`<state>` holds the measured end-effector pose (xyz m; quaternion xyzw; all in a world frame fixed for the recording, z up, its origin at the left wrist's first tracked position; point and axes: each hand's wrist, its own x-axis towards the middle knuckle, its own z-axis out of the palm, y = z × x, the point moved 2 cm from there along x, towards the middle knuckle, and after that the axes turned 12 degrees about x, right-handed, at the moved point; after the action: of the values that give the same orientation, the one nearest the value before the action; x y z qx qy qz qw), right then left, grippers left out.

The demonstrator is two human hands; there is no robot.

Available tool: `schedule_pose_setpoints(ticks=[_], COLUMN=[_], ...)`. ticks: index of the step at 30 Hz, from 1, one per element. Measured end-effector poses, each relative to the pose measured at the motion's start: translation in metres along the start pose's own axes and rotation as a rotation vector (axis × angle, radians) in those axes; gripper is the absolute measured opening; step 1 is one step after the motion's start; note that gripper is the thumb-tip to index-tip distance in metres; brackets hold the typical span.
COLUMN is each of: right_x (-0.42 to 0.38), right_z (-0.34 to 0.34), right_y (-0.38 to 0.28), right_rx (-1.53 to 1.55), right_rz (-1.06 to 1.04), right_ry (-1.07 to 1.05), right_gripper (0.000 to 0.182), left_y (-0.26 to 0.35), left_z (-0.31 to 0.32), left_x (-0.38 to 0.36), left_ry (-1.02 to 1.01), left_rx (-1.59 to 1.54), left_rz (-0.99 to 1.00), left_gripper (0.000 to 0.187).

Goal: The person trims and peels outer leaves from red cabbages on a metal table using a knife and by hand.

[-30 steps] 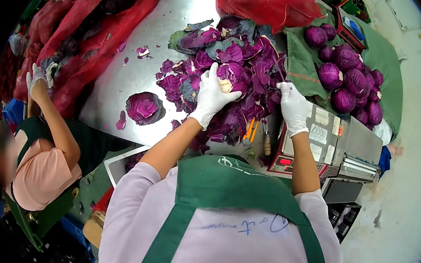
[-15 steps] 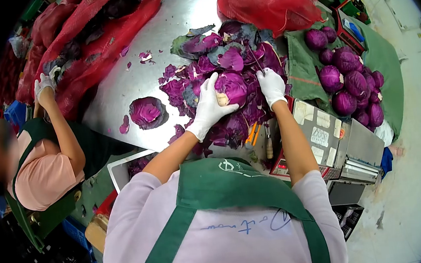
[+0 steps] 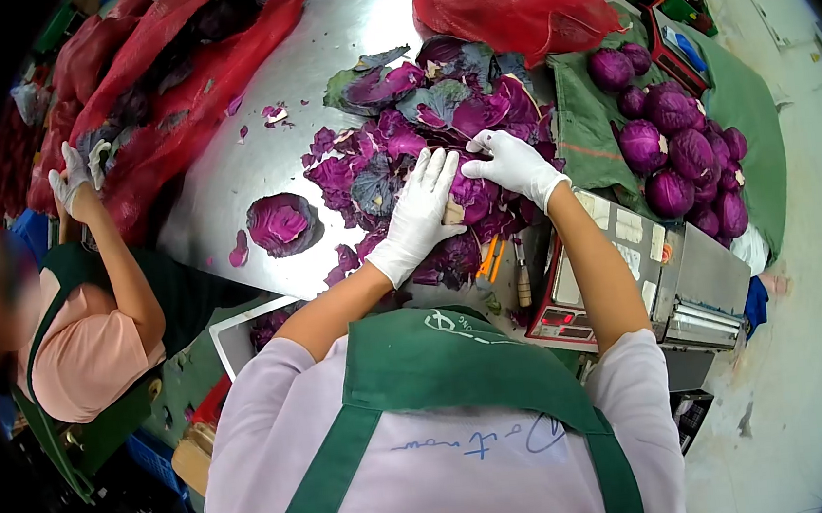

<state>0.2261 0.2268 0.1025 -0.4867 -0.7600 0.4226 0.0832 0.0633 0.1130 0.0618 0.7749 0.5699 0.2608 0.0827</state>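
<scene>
My left hand (image 3: 421, 212), in a white glove, rests on the left side of a purple cabbage head (image 3: 473, 195) with its fingers wrapped against it. My gloved right hand (image 3: 512, 164) is at the upper right of the same head, its fingers bent; a thin dark blade-like thing shows by its fingertips, only partly visible. Around both hands lies a heap of loose purple leaves (image 3: 382, 142). Another cabbage (image 3: 282, 224) sits on the metal table (image 3: 210, 191) to the left.
Red mesh sacks (image 3: 516, 3) lie at the back and left. Trimmed cabbages (image 3: 690, 152) are piled on green cloth at right, beside a scale (image 3: 606, 254). Orange scissors (image 3: 492, 259) and a wooden-handled tool (image 3: 523, 284) lie near me. A co-worker (image 3: 93, 314) stands at left.
My right hand has moved left and inward onto the cabbage. My left hand has shifted slightly over the head, covering more of it. The co-worker's hands have moved a little left.
</scene>
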Motion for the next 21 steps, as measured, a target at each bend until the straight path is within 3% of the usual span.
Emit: schedule_pose_setpoints(ticks=[4, 7, 11, 16, 18, 20, 21], right_x=[-0.01, -0.006, 0.007, 0.025, 0.024, 0.013, 0.0], right_z=[0.007, 0.021, 0.008, 0.007, 0.005, 0.01, 0.012], right_y=[-0.018, -0.016, 0.015, 0.058, 0.063, 0.049, 0.031], right_rx=[-0.217, -0.621, -0.352, -0.069, 0.036, 0.059, 0.068], right_rz=[-0.104, -0.225, -0.088, -0.087, 0.098, 0.072, -0.113], right_ry=[0.063, 0.269, 0.311, 0.423, 0.393, 0.429, 0.577], right_gripper=[0.035, 0.016, 0.017, 0.021, 0.022, 0.024, 0.025], left_y=[0.0, 0.002, 0.003, -0.02, -0.029, -0.035, -0.038], left_z=[0.001, 0.001, 0.005, -0.008, -0.008, -0.006, -0.004], left_x=[0.004, 0.004, -0.007, 0.002, -0.002, -0.008, -0.011], left_ry=[-0.028, -0.025, 0.009, -0.035, -0.062, -0.071, -0.072], left_rx=[0.011, 0.024, 0.024, -0.165, -0.267, -0.293, -0.356], left_rz=[-0.012, -0.017, 0.0, 0.005, -0.016, -0.028, -0.083], left_gripper=[0.119, 0.118, 0.117, 0.112, 0.111, 0.111, 0.112])
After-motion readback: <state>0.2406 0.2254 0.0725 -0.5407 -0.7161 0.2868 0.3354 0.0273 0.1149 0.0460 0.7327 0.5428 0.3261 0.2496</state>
